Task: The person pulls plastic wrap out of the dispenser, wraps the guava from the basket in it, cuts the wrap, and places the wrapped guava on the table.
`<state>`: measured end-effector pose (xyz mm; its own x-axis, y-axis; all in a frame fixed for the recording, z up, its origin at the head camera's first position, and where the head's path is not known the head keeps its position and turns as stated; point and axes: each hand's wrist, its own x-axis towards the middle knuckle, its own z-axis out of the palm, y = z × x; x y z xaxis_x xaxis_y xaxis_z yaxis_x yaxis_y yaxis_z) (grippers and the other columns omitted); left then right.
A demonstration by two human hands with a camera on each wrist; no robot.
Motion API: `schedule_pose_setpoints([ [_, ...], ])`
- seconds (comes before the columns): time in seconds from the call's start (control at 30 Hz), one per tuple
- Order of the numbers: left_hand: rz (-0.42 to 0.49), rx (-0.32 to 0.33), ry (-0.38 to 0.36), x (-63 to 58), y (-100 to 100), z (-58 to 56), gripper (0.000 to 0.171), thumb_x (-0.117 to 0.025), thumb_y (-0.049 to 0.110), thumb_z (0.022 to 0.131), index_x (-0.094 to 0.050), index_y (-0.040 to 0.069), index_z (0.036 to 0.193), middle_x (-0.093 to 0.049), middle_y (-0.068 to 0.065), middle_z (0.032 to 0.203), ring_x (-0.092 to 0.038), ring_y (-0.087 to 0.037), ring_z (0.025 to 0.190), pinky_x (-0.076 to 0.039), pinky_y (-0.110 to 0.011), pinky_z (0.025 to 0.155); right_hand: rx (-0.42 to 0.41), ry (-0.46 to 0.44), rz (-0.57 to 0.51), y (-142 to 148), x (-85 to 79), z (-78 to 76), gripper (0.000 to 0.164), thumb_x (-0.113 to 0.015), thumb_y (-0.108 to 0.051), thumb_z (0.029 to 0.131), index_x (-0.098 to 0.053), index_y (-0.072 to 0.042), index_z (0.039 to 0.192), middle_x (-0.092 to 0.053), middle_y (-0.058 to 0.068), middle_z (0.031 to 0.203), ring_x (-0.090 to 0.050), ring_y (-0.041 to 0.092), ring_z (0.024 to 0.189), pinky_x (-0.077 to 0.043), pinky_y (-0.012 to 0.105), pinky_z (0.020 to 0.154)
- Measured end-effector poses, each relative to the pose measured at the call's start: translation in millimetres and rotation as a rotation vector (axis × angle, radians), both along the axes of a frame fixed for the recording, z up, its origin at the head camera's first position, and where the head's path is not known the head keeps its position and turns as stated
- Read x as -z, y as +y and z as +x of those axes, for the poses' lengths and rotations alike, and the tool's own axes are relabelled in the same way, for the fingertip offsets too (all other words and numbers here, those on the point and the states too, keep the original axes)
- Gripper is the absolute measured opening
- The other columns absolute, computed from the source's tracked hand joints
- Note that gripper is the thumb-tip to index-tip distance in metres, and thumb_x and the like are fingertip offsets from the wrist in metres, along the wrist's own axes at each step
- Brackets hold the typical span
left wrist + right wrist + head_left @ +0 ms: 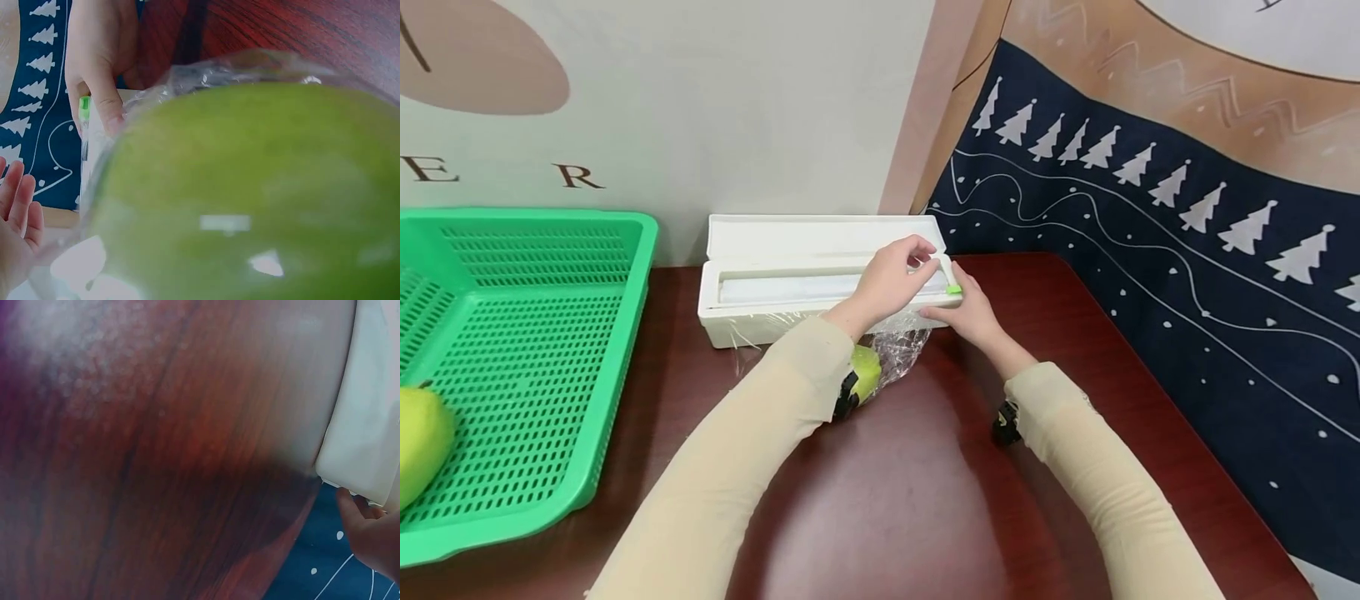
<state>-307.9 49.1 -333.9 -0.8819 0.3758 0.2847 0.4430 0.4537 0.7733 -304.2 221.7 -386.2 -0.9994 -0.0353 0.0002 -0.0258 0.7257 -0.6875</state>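
A white cling film dispenser [752,323] stands at the back of the table, its lid raised and a roll of film inside. My left hand [891,279] hovers over its open top, fingers loosely bent, with nothing seen between them. At the right end, my right hand [973,312] grips the corner of the dispenser, thumb along the front, near the green slider [953,289]. Clear cling film [904,354] hangs over the dispenser's front. Below my left wrist sits a yellow-green fruit [867,371] with film over it; this fruit [250,169] fills much of the left wrist view.
To the left is a green plastic basket [580,450] with another yellow-green fruit [422,442] in it. A pale wall panel [760,108] stands behind the dispenser. Dark blue cloth with white trees [1150,242] borders the reddish-brown table [880,517] on the right.
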Motion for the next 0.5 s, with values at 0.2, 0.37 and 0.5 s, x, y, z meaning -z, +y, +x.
schedule_pose_setpoints([
  [0.2, 0.003, 0.000, 0.009, -6.2, -1.0, 0.1, 0.030, -0.051, 0.025, 0.095, -0.059, 0.007, 0.117, -0.064, -0.006, 0.114, -0.058, -0.018, 0.104, -0.044, -0.028, 0.094, -0.012, 0.014, 0.002, -0.6, -4.9, -1.8, 0.097, -0.074, -0.032, 0.079, -0.014, -0.006, 0.150, -0.022, 0.017, 0.153, -0.029, 0.030, 0.137, -0.026, 0.045, 0.112],
  [0.37, -0.019, 0.001, -0.014, -8.2, -1.6, 0.4, 0.031, -0.051, 0.025, 0.095, -0.058, 0.006, 0.118, -0.064, -0.007, 0.113, -0.059, -0.019, 0.103, -0.045, -0.029, 0.093, -0.004, 0.007, 0.009, 1.7, -3.0, -2.3, 0.096, -0.074, -0.030, 0.079, -0.014, -0.005, 0.150, -0.022, 0.018, 0.153, -0.028, 0.030, 0.138, -0.024, 0.044, 0.113],
  [0.5, -0.050, -0.001, -0.050, -3.5, -1.1, 0.5, 0.031, -0.052, 0.026, 0.095, -0.059, 0.007, 0.118, -0.064, -0.008, 0.114, -0.059, -0.019, 0.103, -0.046, -0.029, 0.093, -0.013, 0.037, -0.003, 0.0, 2.5, 0.7, 0.097, -0.075, -0.036, 0.077, -0.018, -0.006, 0.149, -0.026, 0.018, 0.151, -0.031, 0.031, 0.135, -0.027, 0.044, 0.111],
])
